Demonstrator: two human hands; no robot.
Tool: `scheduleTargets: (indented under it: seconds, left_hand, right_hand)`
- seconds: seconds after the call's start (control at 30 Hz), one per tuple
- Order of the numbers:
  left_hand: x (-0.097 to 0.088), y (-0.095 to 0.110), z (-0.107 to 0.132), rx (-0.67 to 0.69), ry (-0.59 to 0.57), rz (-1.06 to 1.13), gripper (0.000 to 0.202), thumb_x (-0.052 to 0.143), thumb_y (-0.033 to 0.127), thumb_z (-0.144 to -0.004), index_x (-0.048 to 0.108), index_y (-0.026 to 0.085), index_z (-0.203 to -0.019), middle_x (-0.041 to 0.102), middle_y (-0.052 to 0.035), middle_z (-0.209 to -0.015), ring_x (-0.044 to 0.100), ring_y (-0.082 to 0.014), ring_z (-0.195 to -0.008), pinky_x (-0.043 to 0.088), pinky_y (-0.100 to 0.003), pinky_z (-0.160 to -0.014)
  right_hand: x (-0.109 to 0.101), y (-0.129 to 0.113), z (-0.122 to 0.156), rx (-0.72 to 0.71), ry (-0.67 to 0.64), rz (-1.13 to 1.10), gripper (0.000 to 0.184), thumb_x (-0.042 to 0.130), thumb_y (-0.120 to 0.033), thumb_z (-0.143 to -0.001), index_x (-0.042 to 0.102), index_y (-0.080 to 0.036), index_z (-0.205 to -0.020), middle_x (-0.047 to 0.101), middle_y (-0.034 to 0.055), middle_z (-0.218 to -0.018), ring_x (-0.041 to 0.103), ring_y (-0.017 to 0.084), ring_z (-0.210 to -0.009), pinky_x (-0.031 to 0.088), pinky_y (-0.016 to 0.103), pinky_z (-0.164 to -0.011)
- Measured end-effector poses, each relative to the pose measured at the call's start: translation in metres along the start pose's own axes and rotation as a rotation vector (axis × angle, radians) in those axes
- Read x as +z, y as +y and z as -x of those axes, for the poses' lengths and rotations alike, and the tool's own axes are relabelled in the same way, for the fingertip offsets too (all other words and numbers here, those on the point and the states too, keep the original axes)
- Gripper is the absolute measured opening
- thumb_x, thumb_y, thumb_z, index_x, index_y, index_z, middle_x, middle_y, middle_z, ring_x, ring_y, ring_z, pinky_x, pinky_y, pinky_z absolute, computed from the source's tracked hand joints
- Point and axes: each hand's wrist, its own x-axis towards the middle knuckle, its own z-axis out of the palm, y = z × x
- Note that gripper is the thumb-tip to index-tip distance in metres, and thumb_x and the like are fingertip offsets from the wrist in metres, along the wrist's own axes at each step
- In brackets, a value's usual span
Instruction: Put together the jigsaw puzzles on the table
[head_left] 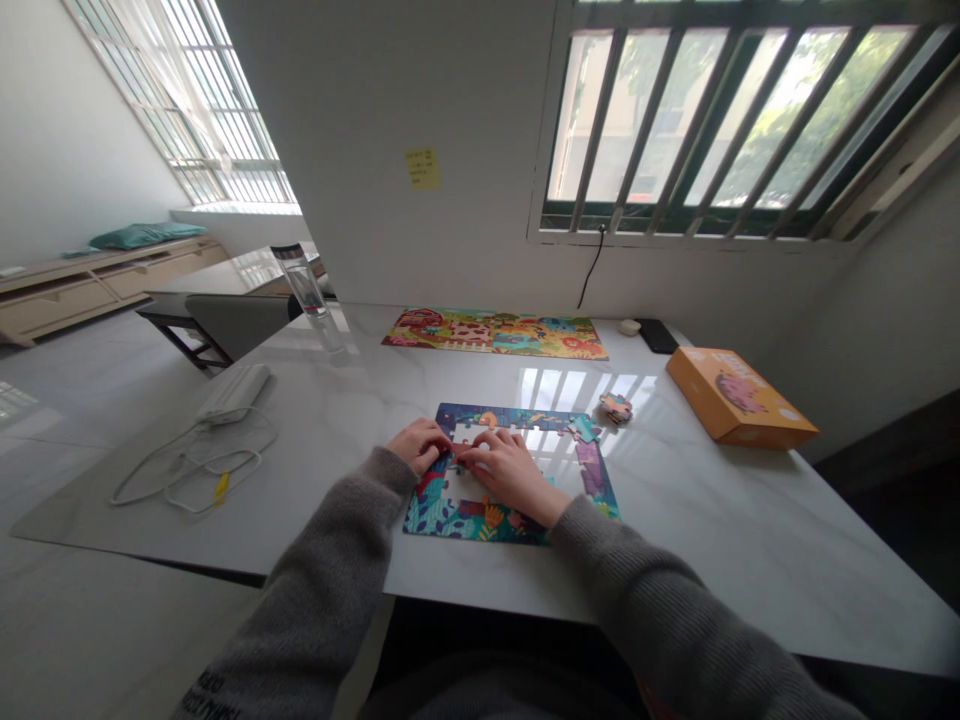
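A partly assembled jigsaw puzzle (442,533) lies before me, its colourful border framing an open middle where the white table shows. At the inner left edge, my left hand (420,446) has its fingers curled and closed, the tips at a small puzzle piece. My right hand (511,474) reaches across the open middle and pinches at the same spot, its fingertips meeting the left ones. The fingers mostly cover that piece. A teal puzzle piece (583,429) rests on the upper right corner of the border. Beyond it sits a small pile of loose pieces (616,408).
A long finished animal puzzle (495,334) lies at the table's back. An orange box (739,397) and a black phone (657,336) are at right. Left are a glass bottle (304,283) and a white power strip (234,393) with a looped cable (161,498).
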Motion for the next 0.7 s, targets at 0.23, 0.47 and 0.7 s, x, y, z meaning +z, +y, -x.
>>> scheduleTargets:
  seconds: [0.23, 0.47, 0.7]
  left_hand:
    - [0.0014, -0.004, 0.0001, -0.002, -0.005, -0.008, 0.031, 0.05, 0.004, -0.075, 0.076, 0.018, -0.081, 0.067, -0.0052, -0.089, 0.058, -0.0206, -0.092, 0.049, -0.033, -0.091]
    - [0.001, -0.0052, -0.0001, -0.004, -0.009, -0.017, 0.032, 0.049, 0.005, -0.074, 0.077, 0.019, -0.081, 0.068, -0.005, -0.09, 0.058, -0.0201, -0.092, 0.049, -0.033, -0.09]
    - [0.0006, -0.0052, -0.0005, -0.007, -0.009, -0.014, 0.03, 0.05, 0.009, -0.076, 0.078, 0.02, -0.081, 0.068, -0.0053, -0.091, 0.059, -0.0207, -0.094, 0.05, -0.034, -0.091]
  right_hand:
    - [0.0017, 0.0013, 0.0001, 0.009, 0.02, 0.002, 0.023, 0.059, -0.028, -0.097, 0.064, -0.029, -0.12, 0.061, 0.0064, -0.119, 0.049, 0.025, -0.109, 0.035, 0.039, -0.091]
    - [0.0045, 0.003, -0.0034, 0.015, 0.014, 0.005, 0.027, 0.058, -0.028, -0.095, 0.059, -0.025, -0.122, 0.059, 0.0079, -0.116, 0.051, 0.025, -0.106, 0.036, 0.039, -0.089]
    - [-0.0003, 0.0021, -0.0044, 0.001, 0.011, 0.023, 0.036, 0.062, -0.025, -0.091, 0.055, -0.022, -0.126, 0.06, 0.0099, -0.117, 0.052, 0.026, -0.111, 0.037, 0.039, -0.093]
